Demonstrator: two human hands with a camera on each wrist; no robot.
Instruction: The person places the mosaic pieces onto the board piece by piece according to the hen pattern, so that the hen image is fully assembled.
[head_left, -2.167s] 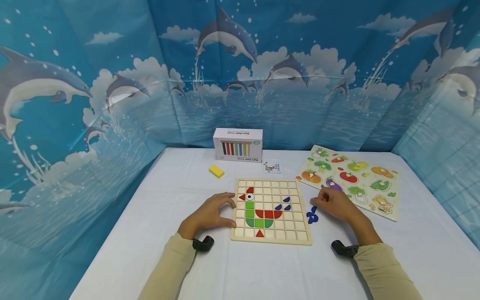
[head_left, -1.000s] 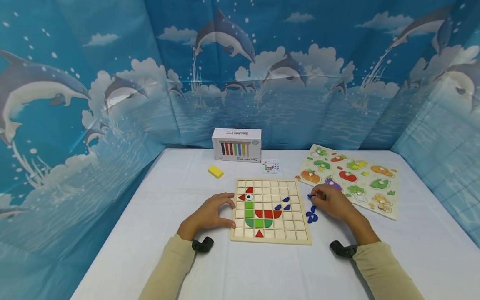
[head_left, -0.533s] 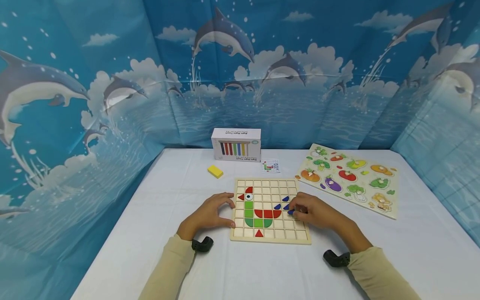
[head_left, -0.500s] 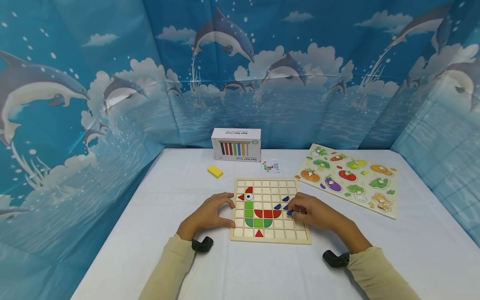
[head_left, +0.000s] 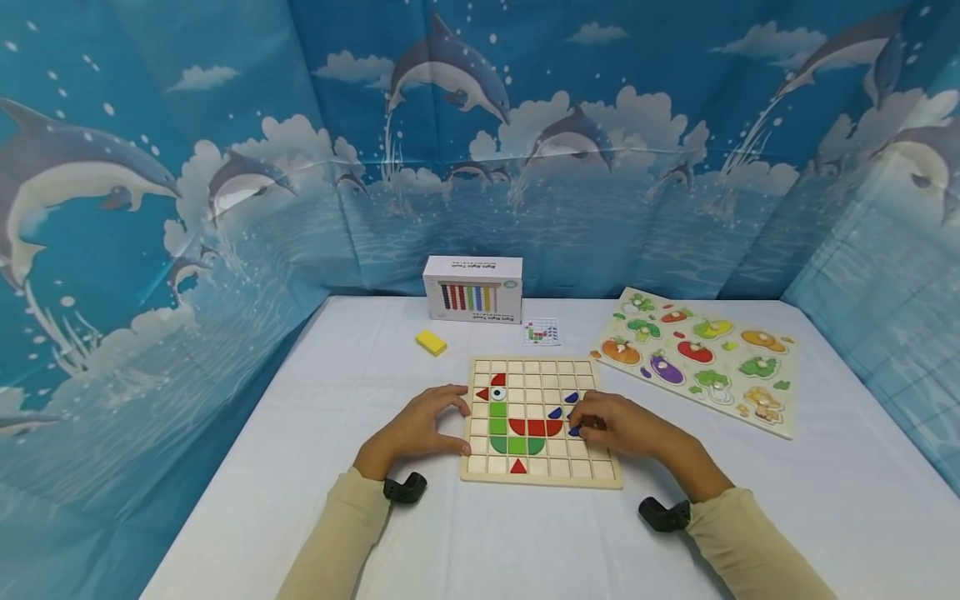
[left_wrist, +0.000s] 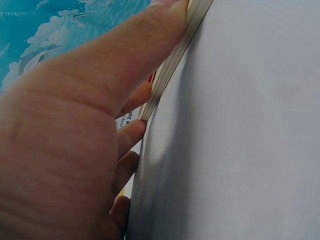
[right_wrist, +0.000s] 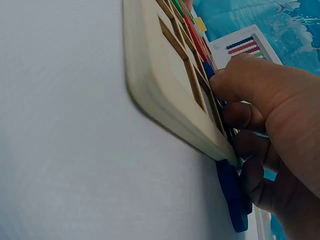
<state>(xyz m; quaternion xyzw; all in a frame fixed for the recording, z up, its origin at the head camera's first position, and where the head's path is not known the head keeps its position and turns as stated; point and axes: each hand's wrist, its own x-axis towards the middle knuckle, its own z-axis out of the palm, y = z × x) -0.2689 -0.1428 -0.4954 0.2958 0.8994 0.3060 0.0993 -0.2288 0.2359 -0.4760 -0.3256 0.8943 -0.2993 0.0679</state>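
Note:
A wooden grid board (head_left: 540, 482) lies on the white table, with red, green and blue pieces forming a bird figure. My left hand (head_left: 422, 423) rests along its left side, thumb and fingers spread and touching the edge; in the left wrist view the thumb (left_wrist: 160, 25) lies against the board's side. Over the right part of the grid, my right hand (head_left: 622, 423) pinches a small blue half-moon piece (head_left: 574, 432) between thumb and index finger. Near it sit similar blue pieces (head_left: 555, 412), one partly hidden by the fingers. Loose blue pieces (right_wrist: 232, 195) lie beside the board under the right hand.
Behind the board are a yellow block (head_left: 431, 342), a white box (head_left: 474, 289) with a bead picture, and a small pattern card (head_left: 542, 332). A vegetable puzzle board (head_left: 723, 358) lies at the back right. A dolphin-print curtain (head_left: 450, 167) surrounds the table.
My right hand picked up a blue piece beside the board, carried it left over the grid, and has shifted slightly further left and down. The left hand has stayed at the board's edge.

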